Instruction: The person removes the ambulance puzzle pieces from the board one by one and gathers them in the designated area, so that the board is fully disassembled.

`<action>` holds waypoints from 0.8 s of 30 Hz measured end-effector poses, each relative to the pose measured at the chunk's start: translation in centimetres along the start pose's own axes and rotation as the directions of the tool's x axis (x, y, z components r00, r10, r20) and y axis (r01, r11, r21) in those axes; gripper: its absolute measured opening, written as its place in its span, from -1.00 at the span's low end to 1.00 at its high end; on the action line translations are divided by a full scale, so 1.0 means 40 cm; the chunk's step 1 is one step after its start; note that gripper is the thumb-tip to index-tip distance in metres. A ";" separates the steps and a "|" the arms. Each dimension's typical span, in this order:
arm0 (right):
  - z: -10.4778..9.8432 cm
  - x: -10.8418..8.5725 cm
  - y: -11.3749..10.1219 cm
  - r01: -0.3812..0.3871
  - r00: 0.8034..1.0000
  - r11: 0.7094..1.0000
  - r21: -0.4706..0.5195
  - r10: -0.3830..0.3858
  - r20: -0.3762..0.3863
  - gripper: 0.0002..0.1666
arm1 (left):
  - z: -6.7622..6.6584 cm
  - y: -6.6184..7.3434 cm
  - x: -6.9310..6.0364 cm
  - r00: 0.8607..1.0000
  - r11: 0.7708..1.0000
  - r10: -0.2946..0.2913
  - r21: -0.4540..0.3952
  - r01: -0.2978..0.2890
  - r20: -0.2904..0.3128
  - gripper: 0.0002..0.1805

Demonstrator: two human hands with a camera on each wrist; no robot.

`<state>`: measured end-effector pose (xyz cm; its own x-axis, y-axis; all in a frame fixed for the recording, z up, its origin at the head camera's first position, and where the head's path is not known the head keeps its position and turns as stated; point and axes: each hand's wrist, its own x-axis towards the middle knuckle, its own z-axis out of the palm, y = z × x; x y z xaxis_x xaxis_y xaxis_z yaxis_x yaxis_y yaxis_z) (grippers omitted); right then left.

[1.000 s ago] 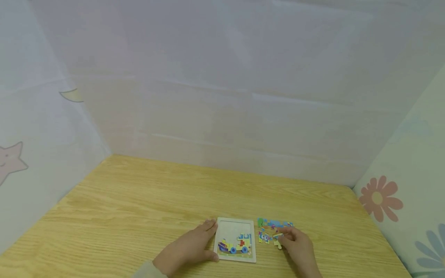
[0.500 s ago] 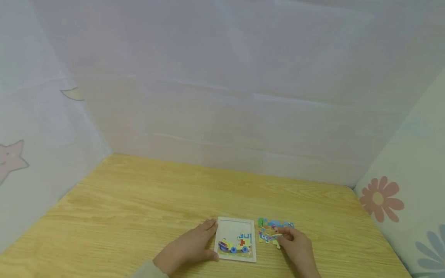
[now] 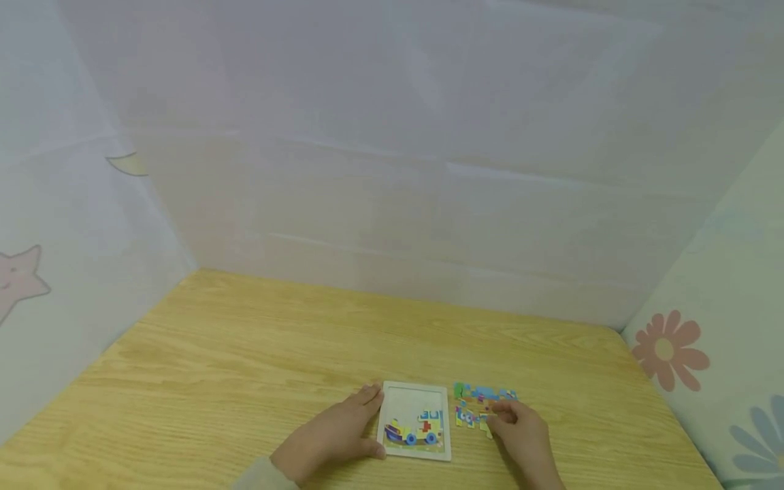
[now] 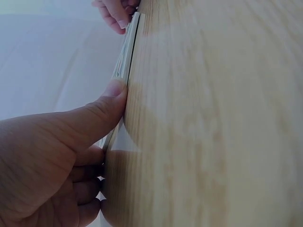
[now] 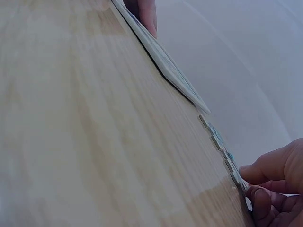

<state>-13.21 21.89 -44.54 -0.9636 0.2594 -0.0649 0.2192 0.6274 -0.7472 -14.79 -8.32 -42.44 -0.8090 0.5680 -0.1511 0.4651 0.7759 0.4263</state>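
Note:
A shallow pale puzzle tray (image 3: 448, 422) lies on the table with a part-filled picture of a yellow vehicle with blue wheels in its lower half. My left hand (image 3: 335, 430) rests along the tray's left side, its fingertips at the upper left corner and its thumb (image 4: 111, 97) against the edge lower down. To the tray's right lies a cluster of colourful puzzle pieces (image 3: 484, 393). At the near right end of this cluster, my right hand (image 3: 523, 434) pinches a yellowish puzzle piece (image 3: 485, 423), which the fingers partly cover.
The wood-grain table (image 3: 294, 340) extends behind and to both sides of the tray. Pale cloth walls close it in at the back (image 3: 392, 170) and sides, with a printed star (image 3: 21, 275) on the left and flowers (image 3: 667, 350) on the right.
The yellowish piece under my right fingers has shifted slightly up and left, closer to the other pieces. My left hand and the tray stay where they were.

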 end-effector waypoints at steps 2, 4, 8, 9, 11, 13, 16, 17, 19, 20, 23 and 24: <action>0.002 0.002 -0.001 0.009 1.000 1.000 -0.011 -0.009 -0.005 -0.67 | 0.000 -0.001 -0.001 1.000 1.000 0.004 0.005 -0.004 -0.002 -0.02; 0.002 0.003 -0.002 0.013 1.000 1.000 -0.019 -0.014 -0.008 -0.67 | 0.000 -0.002 -0.001 1.000 1.000 0.009 0.006 -0.009 -0.005 -0.02; 0.001 0.002 -0.004 0.006 1.000 1.000 -0.016 -0.006 0.001 -0.67 | 0.001 -0.003 -0.002 1.000 1.000 0.015 0.007 -0.015 -0.004 -0.02; 0.000 0.001 -0.004 0.001 1.000 1.000 -0.013 -0.001 0.001 -0.67 | 0.001 -0.004 -0.003 1.000 1.000 0.017 0.006 -0.017 -0.002 -0.02; -0.001 -0.001 -0.007 -0.005 1.000 1.000 -0.002 0.005 0.001 -0.68 | 0.001 -0.004 -0.003 1.000 1.000 0.021 0.010 -0.021 0.003 -0.01; -0.004 -0.005 -0.014 -0.004 1.000 1.000 0.011 0.004 -0.003 -0.70 | 0.000 -0.002 -0.003 1.000 1.000 0.024 0.007 -0.024 0.006 -0.01; -0.006 -0.014 -0.036 0.018 1.000 0.999 0.027 -0.018 -0.006 -0.73 | -0.003 0.001 -0.005 1.000 1.000 0.024 0.002 -0.024 0.006 -0.02; -0.006 -0.018 -0.045 0.028 1.000 0.999 0.040 -0.027 -0.004 -0.74 | -0.004 0.003 -0.005 1.000 1.000 0.023 0.000 -0.023 0.005 -0.02; -0.002 -0.024 -0.062 0.054 0.999 0.997 0.056 -0.054 0.001 -0.76 | -0.005 0.004 -0.005 1.000 1.000 0.019 -0.001 -0.019 0.003 -0.02; 0.001 -0.027 -0.070 0.068 0.998 0.995 0.069 -0.069 0.009 -0.75 | -0.005 0.005 -0.004 1.000 1.000 0.018 0.000 -0.018 0.003 -0.02; 0.015 -0.033 -0.087 0.122 0.992 0.986 0.110 -0.125 0.022 -0.77 | -0.005 0.004 -0.002 1.000 1.000 0.017 0.005 -0.017 0.003 -0.02; 0.020 -0.034 -0.091 0.144 0.989 0.982 0.125 -0.148 0.027 -0.78 | -0.005 0.004 -0.002 1.000 1.000 0.018 0.006 -0.018 0.003 -0.02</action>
<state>-12.83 18.67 -42.26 -0.9892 0.1436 0.0290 0.0573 0.5613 -0.8257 -14.73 -8.30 -42.20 -0.7993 0.5829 -0.1460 0.4820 0.7670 0.4236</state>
